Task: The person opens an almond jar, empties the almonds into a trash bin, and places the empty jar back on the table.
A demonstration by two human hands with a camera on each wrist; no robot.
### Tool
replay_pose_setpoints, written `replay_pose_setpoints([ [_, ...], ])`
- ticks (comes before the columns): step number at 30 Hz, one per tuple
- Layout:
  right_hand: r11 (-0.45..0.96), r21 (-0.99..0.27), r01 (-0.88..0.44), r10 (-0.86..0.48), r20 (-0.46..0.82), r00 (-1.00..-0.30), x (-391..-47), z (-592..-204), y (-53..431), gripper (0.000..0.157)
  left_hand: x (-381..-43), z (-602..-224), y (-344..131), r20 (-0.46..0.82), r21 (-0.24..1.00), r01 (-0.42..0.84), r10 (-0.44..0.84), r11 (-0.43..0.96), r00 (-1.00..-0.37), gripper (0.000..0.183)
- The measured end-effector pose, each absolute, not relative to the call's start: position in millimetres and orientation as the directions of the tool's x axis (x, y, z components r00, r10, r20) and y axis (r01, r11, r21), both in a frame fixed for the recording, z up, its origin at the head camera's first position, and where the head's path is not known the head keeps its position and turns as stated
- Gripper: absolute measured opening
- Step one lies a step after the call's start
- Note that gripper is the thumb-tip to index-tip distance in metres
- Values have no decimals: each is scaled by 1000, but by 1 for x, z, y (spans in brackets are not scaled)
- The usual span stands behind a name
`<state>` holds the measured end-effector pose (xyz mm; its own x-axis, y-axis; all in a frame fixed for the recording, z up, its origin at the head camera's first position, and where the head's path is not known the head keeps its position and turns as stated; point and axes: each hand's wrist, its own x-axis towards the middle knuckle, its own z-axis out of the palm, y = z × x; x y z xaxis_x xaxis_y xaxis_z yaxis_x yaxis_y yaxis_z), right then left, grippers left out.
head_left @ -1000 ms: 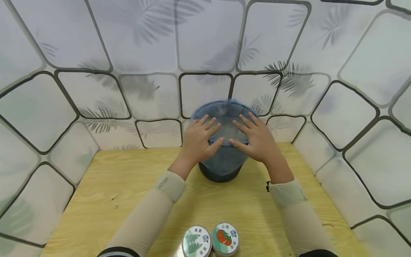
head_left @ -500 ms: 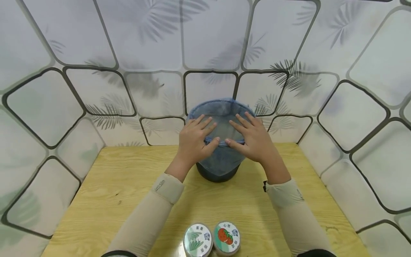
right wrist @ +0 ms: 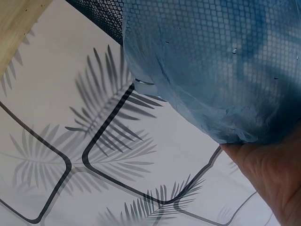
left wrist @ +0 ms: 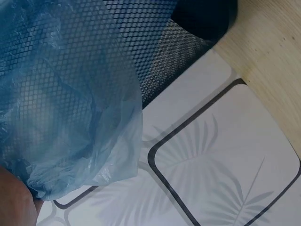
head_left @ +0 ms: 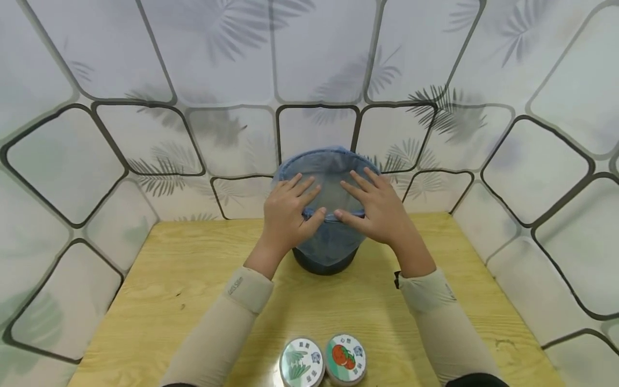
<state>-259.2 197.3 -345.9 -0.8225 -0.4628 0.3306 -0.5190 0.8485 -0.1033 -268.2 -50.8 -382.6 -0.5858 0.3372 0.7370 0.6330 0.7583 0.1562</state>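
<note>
A dark mesh trash bin [head_left: 325,266] stands at the back of the table, lined with a thin blue plastic bag [head_left: 329,242] folded down over its rim. My left hand [head_left: 286,210] rests at the left side of the bagged rim, fingers straight and spread over the opening. On the opposite side my right hand [head_left: 382,210] lies the same way, its thumb near the front rim. In the left wrist view, the bag [left wrist: 70,108] drapes loosely over the mesh [left wrist: 174,52]. From the right wrist view, the edge of my right hand [right wrist: 270,172] touches the bag.
Two round tubs with printed lids sit side by side near the table's front edge, one with a green plant picture [head_left: 302,363], the other with a red fruit picture [head_left: 345,359]. Patterned wall panels [head_left: 232,140] enclose the wooden table [head_left: 193,290] at back and sides.
The bin has shifted slightly left against the wall pattern, both hands moving along with it. Fingers stay spread over the rim, and the head view has turned a little.
</note>
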Motion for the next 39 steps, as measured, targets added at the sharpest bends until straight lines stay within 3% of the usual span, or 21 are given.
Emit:
replay_pose_setpoints([
  [14,829,-121,-546,-476,359,-803,-255,-346,196,87,-261,-386,-49,775,171,635,295,753,-558,51],
  [39,823,-142,-549,-476,352,-806,-260,-346,193,85,-262,-385,-50,792,197,638,263,745,-552,58],
])
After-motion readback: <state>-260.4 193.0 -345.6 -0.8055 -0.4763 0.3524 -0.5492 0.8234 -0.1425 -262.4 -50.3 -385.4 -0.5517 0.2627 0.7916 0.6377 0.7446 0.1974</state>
